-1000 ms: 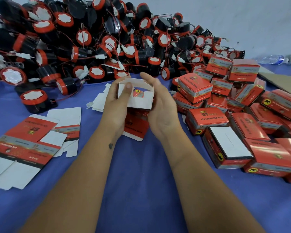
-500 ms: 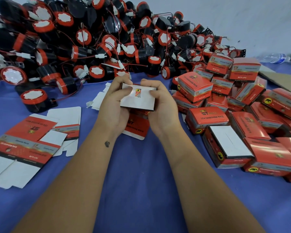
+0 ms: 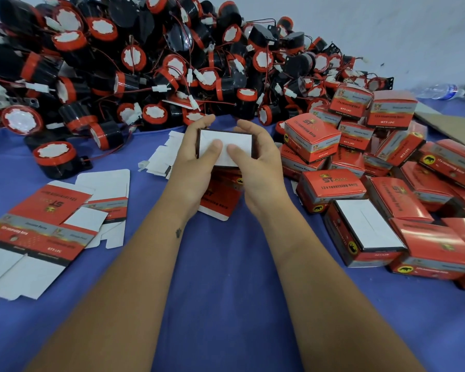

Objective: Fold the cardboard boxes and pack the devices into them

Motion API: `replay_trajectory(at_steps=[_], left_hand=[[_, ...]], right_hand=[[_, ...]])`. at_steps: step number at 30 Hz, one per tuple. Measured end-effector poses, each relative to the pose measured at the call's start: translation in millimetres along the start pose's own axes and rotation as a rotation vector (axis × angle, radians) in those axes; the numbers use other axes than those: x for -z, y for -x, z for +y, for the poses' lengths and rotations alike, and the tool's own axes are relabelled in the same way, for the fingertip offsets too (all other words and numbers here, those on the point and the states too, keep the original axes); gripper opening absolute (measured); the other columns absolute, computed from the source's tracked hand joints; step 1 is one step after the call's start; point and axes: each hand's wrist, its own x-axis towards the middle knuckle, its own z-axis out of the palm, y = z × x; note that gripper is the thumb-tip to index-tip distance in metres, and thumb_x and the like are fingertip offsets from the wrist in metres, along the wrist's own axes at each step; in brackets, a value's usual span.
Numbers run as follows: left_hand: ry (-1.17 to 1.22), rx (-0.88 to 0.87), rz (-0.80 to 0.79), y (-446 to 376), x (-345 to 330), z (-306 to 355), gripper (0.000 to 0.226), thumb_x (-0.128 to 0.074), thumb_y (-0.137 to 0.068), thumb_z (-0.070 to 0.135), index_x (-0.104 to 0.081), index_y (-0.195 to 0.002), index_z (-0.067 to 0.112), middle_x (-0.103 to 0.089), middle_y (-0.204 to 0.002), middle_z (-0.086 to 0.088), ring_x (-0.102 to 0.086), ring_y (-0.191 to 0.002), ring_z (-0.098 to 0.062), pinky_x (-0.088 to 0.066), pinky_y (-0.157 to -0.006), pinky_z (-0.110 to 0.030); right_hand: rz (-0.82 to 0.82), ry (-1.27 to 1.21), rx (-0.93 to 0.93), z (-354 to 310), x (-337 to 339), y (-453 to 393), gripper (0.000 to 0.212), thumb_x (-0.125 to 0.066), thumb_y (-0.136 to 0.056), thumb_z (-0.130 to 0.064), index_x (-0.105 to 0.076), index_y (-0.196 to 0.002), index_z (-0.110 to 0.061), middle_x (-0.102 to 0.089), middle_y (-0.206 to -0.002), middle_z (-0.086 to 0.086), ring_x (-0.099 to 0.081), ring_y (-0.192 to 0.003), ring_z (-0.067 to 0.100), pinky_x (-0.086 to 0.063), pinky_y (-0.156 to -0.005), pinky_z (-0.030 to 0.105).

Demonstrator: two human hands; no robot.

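Note:
A small red cardboard box is held above the blue table, its white end flaps turned toward me. My left hand grips its left side and my right hand its right side, both thumbs pressing on the white flaps. Under the hands lies a flat red box blank. More flat blanks lie at the left. A big heap of black and red round devices with wires fills the far side. One device stands alone at the heap's near left edge.
Several folded red boxes are piled at the right, one showing a white end. White cardboard pieces lie beside my left hand. A plastic bottle lies at the far right. Blue cloth covers the table.
The box was open with its flaps standing up; my hands have pushed the white flaps down flat over the end and turned that end toward me.

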Motion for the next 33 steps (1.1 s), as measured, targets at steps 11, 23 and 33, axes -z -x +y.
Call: replay_trajectory(at_steps=[11, 23, 33], left_hand=[[-0.173, -0.104, 0.089, 0, 5, -2, 0.049, -0.063, -0.093, -0.001, -0.056, -0.137, 0.018, -0.066, -0.129, -0.002, -0.064, -0.116, -0.013, -0.053, -0.099, -0.036], [0.177, -0.03, 0.081, 5, -8, 5, 0.012, -0.055, -0.093, 0.031, -0.064, -0.097, 0.026, -0.07, -0.108, -0.004, -0.066, -0.104, -0.026, -0.051, -0.093, -0.048], [0.229, 0.21, -0.031, 0, -3, 7, 0.041, -0.067, -0.093, 0.015, -0.057, -0.131, 0.002, -0.071, -0.115, -0.013, -0.07, -0.104, -0.026, -0.058, -0.088, -0.037]], right_hand=[[0.113, 0.593, 0.303, 8, 6, 0, 0.016, -0.067, -0.089, -0.017, -0.062, -0.1, -0.027, -0.062, -0.096, -0.018, -0.053, -0.09, -0.011, -0.039, -0.072, 0.004], [0.141, -0.083, -0.136, -8, -2, 0, 0.023, -0.054, -0.099, -0.027, -0.071, -0.112, -0.019, -0.061, -0.132, 0.004, -0.058, -0.12, 0.019, -0.047, -0.104, 0.041], [0.067, 0.171, 0.205, -9, -3, 8, 0.049, -0.053, -0.086, -0.02, -0.054, -0.135, -0.018, -0.03, -0.158, -0.002, -0.028, -0.144, 0.009, -0.038, -0.113, 0.031]])
